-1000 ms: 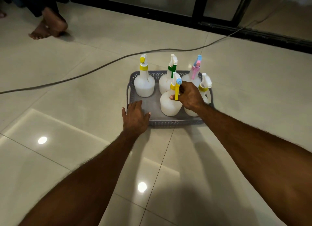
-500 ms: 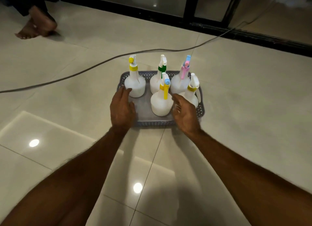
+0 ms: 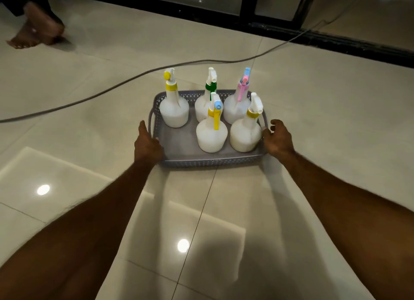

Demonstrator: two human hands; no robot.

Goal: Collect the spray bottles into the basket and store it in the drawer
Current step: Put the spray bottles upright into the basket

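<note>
I see the grey basket [image 3: 190, 163] on the tiled floor at frame centre, five white spray bottles [image 3: 211, 137] upright inside. My left hand [image 3: 146, 143] grips its left rim; my right hand [image 3: 277, 138] touches the right rim, fingers loosely curled, not clamped

you can't read any words or numbers here — the small mark on the front wall of the basket [image 3: 215, 162] is too blurry to read.

Perforated plastic basket [image 3: 212, 163], glossy tiles [image 3: 313, 120]
</note>
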